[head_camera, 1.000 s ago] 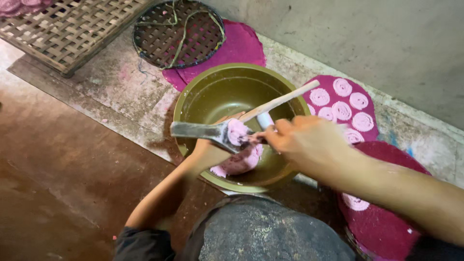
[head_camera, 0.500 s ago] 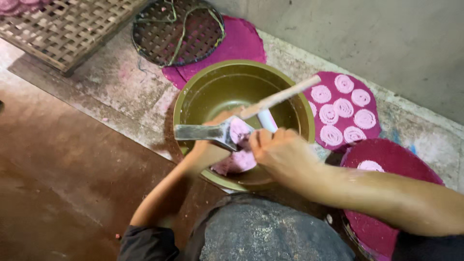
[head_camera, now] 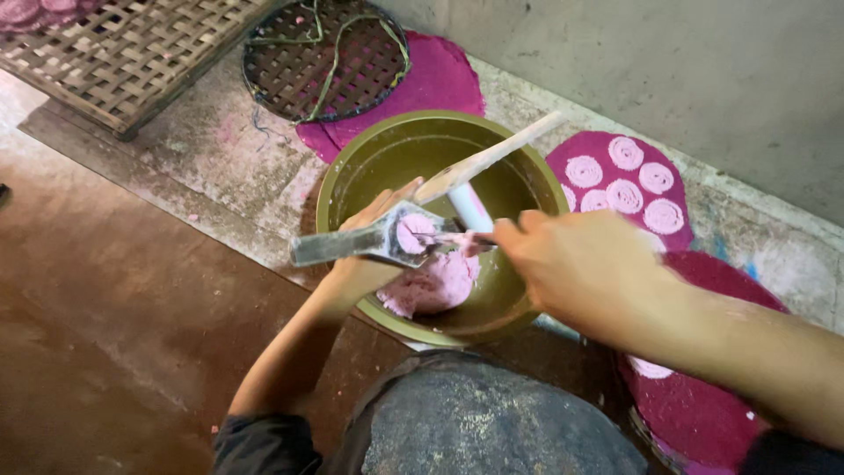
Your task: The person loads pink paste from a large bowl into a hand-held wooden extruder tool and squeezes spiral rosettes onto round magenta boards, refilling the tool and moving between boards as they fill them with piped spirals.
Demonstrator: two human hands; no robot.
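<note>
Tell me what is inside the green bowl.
The green bowl holds a lump of pink dough near its front wall and a long stick leaning over the rim. The left hand and metal tool cover part of the dough and the bowl's bottom.

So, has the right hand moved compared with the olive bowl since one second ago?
Yes. The right hand has shifted slightly toward the person, from over the inside of the olive bowl to its near right rim, next to the metal press that the left hand holds.

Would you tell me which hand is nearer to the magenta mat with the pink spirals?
Right. The right hand is just below-left of the spiral mat; the left hand, holding the metal press, is across the bowl.
</note>
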